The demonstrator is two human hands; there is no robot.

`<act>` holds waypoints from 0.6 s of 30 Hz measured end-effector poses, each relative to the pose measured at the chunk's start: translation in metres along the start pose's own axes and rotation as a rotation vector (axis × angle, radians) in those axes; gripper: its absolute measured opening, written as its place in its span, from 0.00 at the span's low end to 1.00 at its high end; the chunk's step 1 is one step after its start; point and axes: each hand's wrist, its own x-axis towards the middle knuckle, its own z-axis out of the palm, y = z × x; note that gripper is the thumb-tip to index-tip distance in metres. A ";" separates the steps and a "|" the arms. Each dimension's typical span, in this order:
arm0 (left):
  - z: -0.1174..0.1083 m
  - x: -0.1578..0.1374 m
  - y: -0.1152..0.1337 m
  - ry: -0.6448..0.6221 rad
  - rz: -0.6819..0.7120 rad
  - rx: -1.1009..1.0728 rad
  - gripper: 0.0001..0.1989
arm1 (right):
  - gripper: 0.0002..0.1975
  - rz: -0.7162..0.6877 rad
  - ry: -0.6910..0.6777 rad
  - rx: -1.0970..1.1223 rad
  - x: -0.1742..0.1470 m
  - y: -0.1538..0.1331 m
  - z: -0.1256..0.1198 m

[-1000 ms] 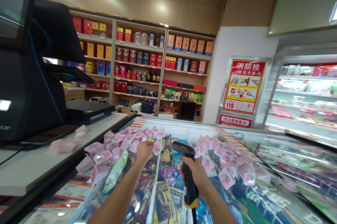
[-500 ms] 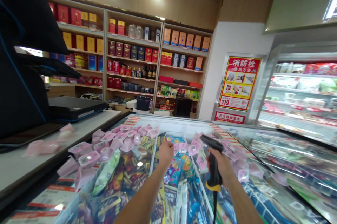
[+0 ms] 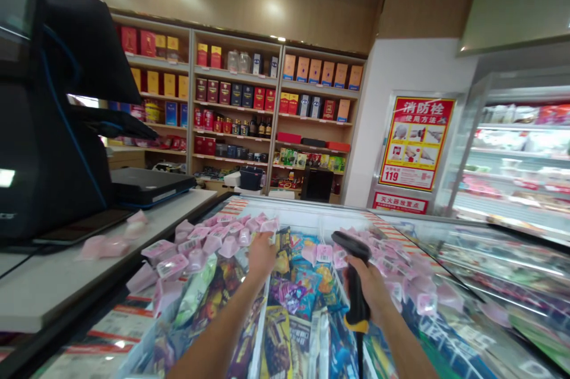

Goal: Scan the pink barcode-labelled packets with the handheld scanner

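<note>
My right hand (image 3: 366, 284) is wrapped around the handle of a black and yellow barcode scanner (image 3: 351, 246), its head pointing left and its cable hanging down. My left hand (image 3: 262, 254) reaches over the freezer's glass, beside a cluster of pink translucent cups with barcode labels (image 3: 221, 230). Its fingers are blurred and partly turned away, so whether they hold a cup is hidden. Between my hands a few pink cups (image 3: 324, 253) stand in a row. More pink cups (image 3: 401, 263) are heaped right of the scanner. Beneath lie packaged frozen treats (image 3: 289, 296) in the chest freezer (image 3: 307, 211).
At left, a white counter (image 3: 66, 281) carries a black checkout machine (image 3: 57, 111) and several loose pink cups (image 3: 104, 246). Shelves of boxed goods (image 3: 231, 94) line the back wall. A red fire-hydrant poster (image 3: 416, 141) and a lit refrigerated display (image 3: 525, 153) are at right.
My left hand has moved left, from beside the middle row of cups to the left cluster. The scanner stays in my right hand, slightly shifted. The view has turned a little left.
</note>
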 end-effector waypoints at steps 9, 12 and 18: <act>-0.050 0.011 -0.069 0.070 -0.021 0.234 0.14 | 0.15 0.020 -0.276 -0.030 -0.025 -0.005 0.069; -0.046 0.011 -0.073 0.044 -0.030 0.234 0.14 | 0.16 0.033 -0.312 -0.064 -0.029 -0.003 0.080; -0.044 0.007 -0.080 0.039 -0.122 0.096 0.16 | 0.16 0.062 -0.346 -0.075 -0.033 0.003 0.083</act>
